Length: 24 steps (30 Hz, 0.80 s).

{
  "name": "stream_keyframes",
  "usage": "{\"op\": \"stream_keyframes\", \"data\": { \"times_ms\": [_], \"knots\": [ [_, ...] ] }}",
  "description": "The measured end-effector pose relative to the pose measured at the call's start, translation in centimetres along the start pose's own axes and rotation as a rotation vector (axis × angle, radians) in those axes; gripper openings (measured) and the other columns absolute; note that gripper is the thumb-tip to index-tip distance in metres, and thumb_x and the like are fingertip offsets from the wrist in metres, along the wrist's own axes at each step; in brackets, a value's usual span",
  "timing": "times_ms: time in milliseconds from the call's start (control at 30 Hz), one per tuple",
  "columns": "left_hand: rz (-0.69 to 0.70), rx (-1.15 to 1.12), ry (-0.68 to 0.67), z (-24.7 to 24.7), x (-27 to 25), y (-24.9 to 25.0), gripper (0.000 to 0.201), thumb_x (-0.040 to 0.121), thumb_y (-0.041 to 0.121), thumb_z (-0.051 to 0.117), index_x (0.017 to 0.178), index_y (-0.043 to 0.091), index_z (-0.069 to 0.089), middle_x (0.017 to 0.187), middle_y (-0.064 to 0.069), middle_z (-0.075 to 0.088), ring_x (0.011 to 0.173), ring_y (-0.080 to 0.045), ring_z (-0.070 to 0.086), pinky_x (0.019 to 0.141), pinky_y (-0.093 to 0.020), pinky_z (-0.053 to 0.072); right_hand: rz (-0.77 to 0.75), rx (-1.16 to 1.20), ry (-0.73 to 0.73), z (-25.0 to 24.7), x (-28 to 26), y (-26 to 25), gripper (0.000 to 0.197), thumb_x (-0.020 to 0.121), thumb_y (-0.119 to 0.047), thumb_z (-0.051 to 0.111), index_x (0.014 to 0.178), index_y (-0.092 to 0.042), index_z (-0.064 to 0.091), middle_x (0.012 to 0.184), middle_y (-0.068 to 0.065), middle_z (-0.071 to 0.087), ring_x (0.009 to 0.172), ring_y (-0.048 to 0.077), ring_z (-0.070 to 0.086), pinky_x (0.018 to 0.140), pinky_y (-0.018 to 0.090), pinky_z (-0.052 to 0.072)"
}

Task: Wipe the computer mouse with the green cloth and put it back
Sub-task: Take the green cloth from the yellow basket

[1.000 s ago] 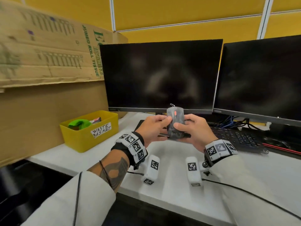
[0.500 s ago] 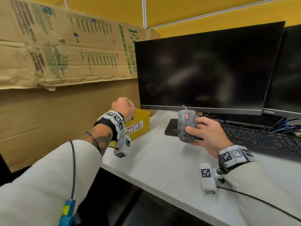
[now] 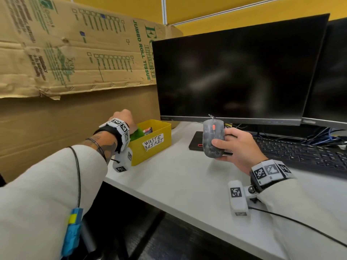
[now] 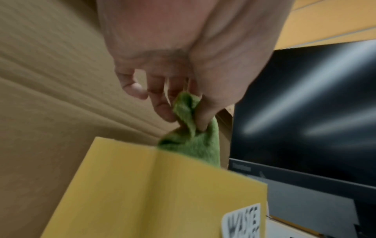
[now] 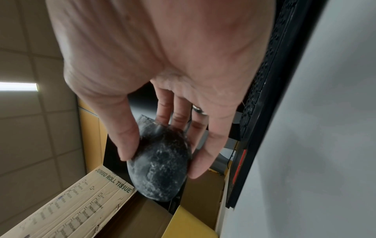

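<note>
A dusty dark grey computer mouse [image 3: 213, 140] with an orange wheel is held upright above the white desk by my right hand [image 3: 232, 145], thumb on its near side, fingers behind. In the right wrist view the mouse [image 5: 160, 162] shows white smears between thumb and fingers. My left hand [image 3: 125, 119] reaches into the yellow bin [image 3: 150, 145] at the left. It pinches the green cloth [image 4: 189, 128] between thumb and fingertips, the cloth rising over the bin's rim [image 4: 130, 162]. In the head view only a patch of the green cloth [image 3: 136, 135] shows beside the wrist.
The bin is labelled "WASTE BASKET" [image 3: 153, 142] and holds a small packet. A cardboard wall [image 3: 75, 53] stands close behind it. Two black monitors [image 3: 236, 72] stand at the back, a black keyboard [image 3: 300, 152] right of the mouse, a dark mouse pad [image 3: 196, 141] beneath it.
My left hand let go of the mouse, swung left to the yellow bin and now pinches the green cloth. The right hand keeps the mouse upright alone.
</note>
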<state>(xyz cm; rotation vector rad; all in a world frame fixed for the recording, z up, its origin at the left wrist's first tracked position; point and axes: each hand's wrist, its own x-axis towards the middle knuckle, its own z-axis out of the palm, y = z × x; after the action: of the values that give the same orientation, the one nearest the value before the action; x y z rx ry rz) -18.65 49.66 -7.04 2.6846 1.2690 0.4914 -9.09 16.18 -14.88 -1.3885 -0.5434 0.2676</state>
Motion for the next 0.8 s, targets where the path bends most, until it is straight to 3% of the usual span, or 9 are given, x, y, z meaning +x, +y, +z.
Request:
{"op": "stream_keyframes", "data": {
  "times_ms": [67, 133, 267, 400, 567, 667, 800],
  "knots": [
    [0.011, -0.089, 0.085, -0.8, -0.5, 0.5, 0.027, 0.094, 0.026, 0.068, 0.111, 0.005, 0.067, 0.116, -0.021, 0.066, 0.104, -0.044, 0.067, 0.092, -0.046, 0.058, -0.008, 0.002, 0.001, 0.1, -0.2, -0.4, 0.036, 0.087, 0.0, 0.08, 0.12, -0.001, 0.067, 0.11, 0.018, 0.08, 0.101, 0.037, 0.078, 0.079, 0.051, 0.066],
    [0.057, -0.136, 0.19, -2.0, -1.4, 1.3, 0.032, 0.095, 0.03, 0.064, 0.122, 0.014, 0.072, 0.127, -0.019, 0.066, 0.112, -0.045, 0.067, 0.095, -0.046, 0.057, -0.019, -0.007, 0.003, 0.1, -0.5, -0.9, 0.034, 0.087, 0.0, 0.08, 0.119, -0.002, 0.068, 0.108, 0.017, 0.08, 0.101, 0.037, 0.078, 0.08, 0.052, 0.066],
    [0.215, -0.263, 0.373, -3.9, -3.3, 3.8, 0.033, 0.098, 0.039, 0.054, 0.113, 0.012, 0.066, 0.129, -0.013, 0.05, 0.107, -0.04, 0.061, 0.095, -0.048, 0.051, -0.042, 0.0, 0.021, -0.5, -1.3, -2.1, 0.033, 0.087, 0.001, 0.08, 0.117, -0.001, 0.068, 0.105, 0.017, 0.081, 0.101, 0.039, 0.079, 0.085, 0.058, 0.065],
    [0.339, -0.349, 0.456, -5.4, -5.1, 6.8, 0.03, 0.103, 0.042, 0.049, 0.1, 0.012, 0.054, 0.106, -0.011, 0.055, 0.095, -0.036, 0.056, 0.082, -0.043, 0.043, -0.062, 0.019, 0.045, -1.6, -2.4, -3.5, 0.035, 0.086, 0.001, 0.081, 0.118, 0.0, 0.069, 0.104, 0.016, 0.08, 0.101, 0.036, 0.079, 0.083, 0.057, 0.066],
    [0.463, -0.394, 0.421, -6.3, -8.0, 11.0, 0.045, 0.101, 0.059, 0.047, 0.089, 0.017, 0.06, 0.089, -0.011, 0.065, 0.085, -0.037, 0.058, 0.074, -0.04, 0.046, -0.091, 0.014, 0.091, -4.3, -3.9, -5.2, 0.037, 0.086, -0.001, 0.082, 0.12, 0.0, 0.068, 0.112, 0.023, 0.078, 0.105, 0.038, 0.078, 0.08, 0.054, 0.066],
    [0.546, -0.472, 0.305, -5.2, -10.1, 14.1, 0.053, 0.096, 0.066, 0.053, 0.076, 0.018, 0.063, 0.079, -0.006, 0.063, 0.08, -0.034, 0.059, 0.073, -0.036, 0.046, -0.115, -0.007, 0.132, -6.5, -4.8, -6.0, 0.037, 0.087, -0.004, 0.081, 0.122, 0.0, 0.068, 0.112, 0.023, 0.078, 0.105, 0.036, 0.078, 0.082, 0.056, 0.066],
    [0.633, -0.657, 0.095, -2.7, -13.1, 18.7, 0.058, 0.093, 0.056, 0.063, 0.055, 0.016, 0.045, 0.06, 0.0, 0.052, 0.062, -0.025, 0.057, 0.058, -0.031, 0.039, -0.145, -0.023, 0.187, -10.1, -6.0, -7.0, 0.036, 0.089, -0.006, 0.08, 0.123, -0.001, 0.068, 0.097, 0.01, 0.08, 0.096, 0.029, 0.078, 0.08, 0.052, 0.065]
  ]
}}
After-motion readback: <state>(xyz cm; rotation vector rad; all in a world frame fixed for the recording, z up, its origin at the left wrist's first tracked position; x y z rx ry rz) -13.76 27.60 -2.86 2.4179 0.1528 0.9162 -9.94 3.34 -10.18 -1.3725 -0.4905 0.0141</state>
